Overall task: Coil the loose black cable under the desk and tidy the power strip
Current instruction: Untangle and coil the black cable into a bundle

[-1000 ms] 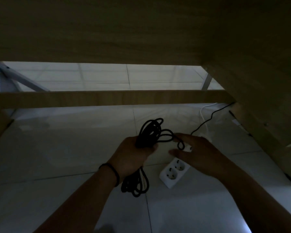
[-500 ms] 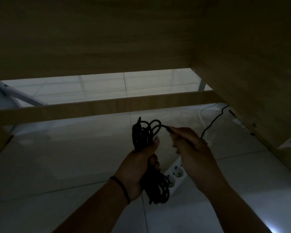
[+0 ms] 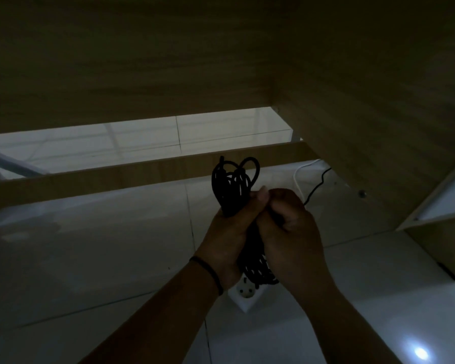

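No legible text, label, brand, number or sign appears anywhere in the frame. The dim light leaves every surface plain to the eye. The white power strip (image 3: 246, 295), at lower centre on the floor, shows only a socket face with no readable marking. The wooden panels across the top and right of the frame carry wood grain only.

Black cable (image 3: 233, 185): bunched into long upright loops, gripped at mid-length, upper loops fanned above, lower loops hung down. White power strip (image 3: 246, 295): lay flat on tiled floor beneath the bundle, one round socket visible, rest hidden.
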`<control>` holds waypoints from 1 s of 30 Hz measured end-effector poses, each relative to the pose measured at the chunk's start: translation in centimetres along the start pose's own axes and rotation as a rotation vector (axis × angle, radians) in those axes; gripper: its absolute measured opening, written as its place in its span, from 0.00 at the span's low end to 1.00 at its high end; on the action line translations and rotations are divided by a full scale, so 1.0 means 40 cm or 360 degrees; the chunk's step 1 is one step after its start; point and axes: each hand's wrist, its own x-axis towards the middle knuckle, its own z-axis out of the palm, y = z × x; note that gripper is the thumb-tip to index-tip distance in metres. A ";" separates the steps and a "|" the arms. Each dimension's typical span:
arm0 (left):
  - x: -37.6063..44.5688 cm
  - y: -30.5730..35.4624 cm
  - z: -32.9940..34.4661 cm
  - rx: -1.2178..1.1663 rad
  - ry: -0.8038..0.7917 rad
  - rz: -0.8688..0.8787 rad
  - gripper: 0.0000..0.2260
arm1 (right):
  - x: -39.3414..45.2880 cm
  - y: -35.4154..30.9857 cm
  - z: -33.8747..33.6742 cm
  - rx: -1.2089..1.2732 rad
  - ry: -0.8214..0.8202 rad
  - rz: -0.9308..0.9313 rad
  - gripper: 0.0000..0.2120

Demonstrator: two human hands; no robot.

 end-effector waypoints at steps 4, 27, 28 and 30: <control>0.015 -0.001 -0.001 -0.0055 0.0145 0.0056 0.19 | 0.005 0.002 -0.010 -0.0033 -0.0222 -0.0047 0.09; 0.085 0.045 0.044 -0.0305 0.0711 0.0198 0.07 | 0.031 0.054 -0.053 -0.0179 0.0109 0.0016 0.07; 0.089 0.050 0.046 -0.0312 0.0750 0.0195 0.08 | 0.029 0.051 -0.055 -0.0255 0.0051 -0.0041 0.13; 0.098 0.060 0.050 -0.0309 0.0786 0.0201 0.11 | 0.022 0.039 -0.058 -0.0368 -0.0169 0.0037 0.28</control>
